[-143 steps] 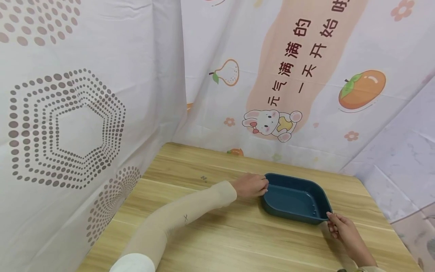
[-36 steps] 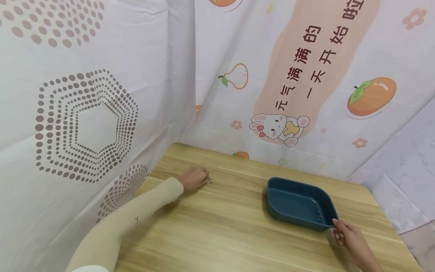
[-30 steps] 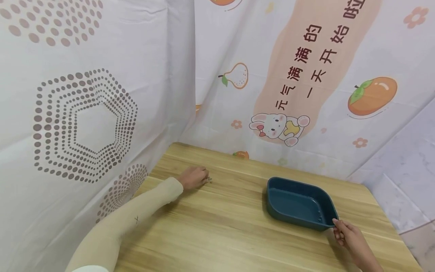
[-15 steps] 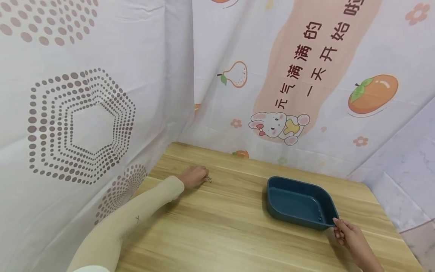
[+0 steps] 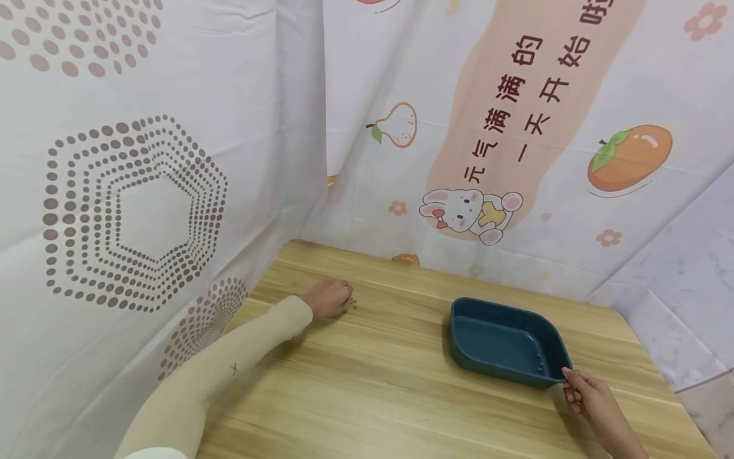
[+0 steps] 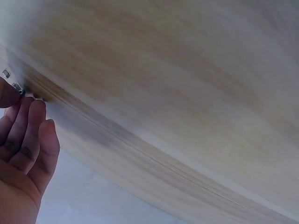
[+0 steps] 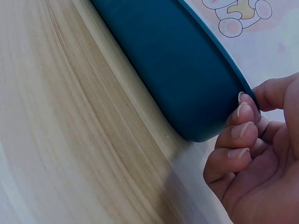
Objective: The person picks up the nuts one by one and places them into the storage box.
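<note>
My left hand (image 5: 328, 298) reaches down to the tabletop at the back left, beside several tiny shiny metal pieces (image 5: 353, 305). In the left wrist view, thumb and fingertips come together on one small metal piece (image 6: 21, 92), while another piece (image 6: 6, 73) lies just beyond. My right hand (image 5: 596, 401) pinches the near right corner of a dark blue plastic bin (image 5: 499, 375), thumb over the rim and fingers curled beneath it. Some small dark pieces (image 5: 539, 364) lie inside that bin at its right end.
A wood-grain table (image 5: 367, 395) carries everything. White patterned cloth (image 5: 287, 127) hangs along its left and back edges, with a marbled cloth (image 5: 682, 287) on the right. The bin stands right of centre, some distance from the metal pieces.
From the bin's left rim, my left hand has moved left to the metal pieces; over the last second it hardly shifts. My right hand keeps its pinch on the bin's corner.
</note>
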The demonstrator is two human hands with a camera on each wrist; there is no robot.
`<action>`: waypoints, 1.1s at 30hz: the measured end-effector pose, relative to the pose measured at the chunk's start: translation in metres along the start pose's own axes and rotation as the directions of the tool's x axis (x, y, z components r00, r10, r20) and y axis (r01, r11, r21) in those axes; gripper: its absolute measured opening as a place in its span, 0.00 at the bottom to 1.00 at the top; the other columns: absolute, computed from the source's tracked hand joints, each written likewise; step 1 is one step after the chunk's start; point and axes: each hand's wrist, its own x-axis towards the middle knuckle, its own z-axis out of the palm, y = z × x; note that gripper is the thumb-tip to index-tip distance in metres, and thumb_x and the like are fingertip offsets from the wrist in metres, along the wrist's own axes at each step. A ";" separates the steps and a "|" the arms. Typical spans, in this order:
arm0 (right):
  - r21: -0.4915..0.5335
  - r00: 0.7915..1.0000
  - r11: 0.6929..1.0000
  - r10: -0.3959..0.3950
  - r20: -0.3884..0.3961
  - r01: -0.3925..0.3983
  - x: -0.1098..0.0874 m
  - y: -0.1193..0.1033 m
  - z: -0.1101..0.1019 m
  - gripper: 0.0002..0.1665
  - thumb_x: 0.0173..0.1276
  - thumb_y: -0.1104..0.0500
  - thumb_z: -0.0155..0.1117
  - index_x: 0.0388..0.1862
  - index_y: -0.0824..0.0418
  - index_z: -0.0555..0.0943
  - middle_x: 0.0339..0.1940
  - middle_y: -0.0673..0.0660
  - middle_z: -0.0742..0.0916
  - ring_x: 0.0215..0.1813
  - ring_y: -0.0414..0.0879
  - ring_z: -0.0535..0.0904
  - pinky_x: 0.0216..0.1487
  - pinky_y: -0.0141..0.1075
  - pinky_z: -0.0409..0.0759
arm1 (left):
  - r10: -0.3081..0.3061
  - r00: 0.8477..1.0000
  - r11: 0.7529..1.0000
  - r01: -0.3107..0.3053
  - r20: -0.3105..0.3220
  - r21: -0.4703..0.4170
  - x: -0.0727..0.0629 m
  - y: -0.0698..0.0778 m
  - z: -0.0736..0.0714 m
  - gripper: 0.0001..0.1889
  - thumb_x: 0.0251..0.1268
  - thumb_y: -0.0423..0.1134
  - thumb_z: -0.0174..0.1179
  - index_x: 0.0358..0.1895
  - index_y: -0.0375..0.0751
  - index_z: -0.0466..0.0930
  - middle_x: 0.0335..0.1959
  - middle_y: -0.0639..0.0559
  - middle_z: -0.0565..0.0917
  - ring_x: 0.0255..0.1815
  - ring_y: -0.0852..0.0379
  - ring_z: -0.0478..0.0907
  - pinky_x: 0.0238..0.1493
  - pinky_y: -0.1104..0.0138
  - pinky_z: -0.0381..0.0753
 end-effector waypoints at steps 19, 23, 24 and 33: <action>0.010 1.000 1.000 -0.020 0.004 0.020 -0.002 0.000 0.002 0.25 0.85 0.47 0.48 0.33 0.65 0.76 0.25 0.51 0.75 0.24 0.40 0.68 0.25 0.33 0.71 | 0.001 1.000 1.000 -0.001 0.004 0.030 -0.002 -0.003 0.003 0.07 0.74 0.37 0.63 0.42 0.37 0.84 0.35 0.51 0.82 0.35 0.57 0.81 0.39 0.67 0.84; -0.001 1.000 1.000 -0.011 0.005 0.012 -0.002 -0.001 0.002 0.25 0.85 0.47 0.48 0.33 0.65 0.76 0.25 0.51 0.75 0.24 0.40 0.67 0.25 0.33 0.71 | -0.003 1.000 1.000 0.003 0.009 0.023 -0.004 -0.004 0.004 0.06 0.75 0.37 0.62 0.42 0.36 0.84 0.35 0.51 0.82 0.34 0.58 0.80 0.38 0.68 0.83; -0.003 1.000 1.000 -0.009 0.005 0.009 -0.002 -0.001 0.002 0.25 0.85 0.47 0.48 0.33 0.65 0.76 0.25 0.51 0.75 0.24 0.40 0.67 0.25 0.34 0.71 | -0.004 1.000 1.000 0.004 0.009 0.016 -0.004 -0.004 0.004 0.06 0.76 0.37 0.61 0.42 0.37 0.84 0.35 0.52 0.82 0.34 0.59 0.80 0.37 0.69 0.83; 0.003 1.000 1.000 -0.016 0.005 0.016 -0.002 0.000 0.001 0.25 0.85 0.47 0.48 0.34 0.65 0.76 0.25 0.51 0.76 0.25 0.40 0.68 0.26 0.33 0.72 | -0.005 1.000 0.998 0.004 -0.026 -0.061 -0.006 -0.004 0.000 0.05 0.74 0.34 0.61 0.38 0.39 0.84 0.34 0.53 0.82 0.31 0.62 0.78 0.34 0.72 0.80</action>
